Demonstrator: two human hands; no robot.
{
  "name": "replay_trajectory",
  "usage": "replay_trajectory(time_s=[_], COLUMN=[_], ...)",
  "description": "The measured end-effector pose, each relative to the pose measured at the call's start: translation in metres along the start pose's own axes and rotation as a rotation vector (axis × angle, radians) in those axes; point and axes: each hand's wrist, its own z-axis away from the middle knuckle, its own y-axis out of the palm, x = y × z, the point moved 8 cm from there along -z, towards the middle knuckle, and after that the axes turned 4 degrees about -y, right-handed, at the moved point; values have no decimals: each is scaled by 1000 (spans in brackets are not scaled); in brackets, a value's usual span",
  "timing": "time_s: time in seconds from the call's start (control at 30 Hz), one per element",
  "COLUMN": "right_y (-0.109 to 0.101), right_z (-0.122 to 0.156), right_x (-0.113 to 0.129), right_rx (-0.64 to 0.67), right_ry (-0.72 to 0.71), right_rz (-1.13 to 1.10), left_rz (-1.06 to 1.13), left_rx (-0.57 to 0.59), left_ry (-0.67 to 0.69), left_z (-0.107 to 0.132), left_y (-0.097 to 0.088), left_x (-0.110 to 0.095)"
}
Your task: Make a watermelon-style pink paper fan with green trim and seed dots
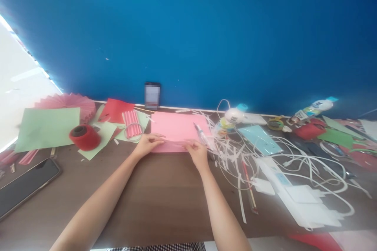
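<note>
A pink sheet of paper (176, 125) lies flat on the brown table (159, 196) in front of me. Its near edge is folded up into a narrow strip. My left hand (147, 144) pinches that fold at its left end, fingers pressed together on the paper. At the right end of the fold, my right hand (196, 152) pinches it the same way. A pen (202, 135) rests on the right edge of the sheet.
A red tape roll (85, 136), green paper (47, 127), pleated pink strips (131, 122) and a pink paper fan (67, 102) lie left. A phone (25, 186) sits near left, another phone (152, 95) leans on the blue wall. Paper strips, cables (297, 164) and glue bottles (232, 117) crowd the right.
</note>
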Motion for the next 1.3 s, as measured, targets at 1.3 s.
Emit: replay_trajectory(time_s=[1.3], right_y=[11], right_z=[1], right_x=[-19], right_rx=[61], right_ry=[166], right_rz=[-237], left_rz=[327], left_rx=[-70], left_ry=[-222], left_z=[-3], left_y=[4], left_x=[31])
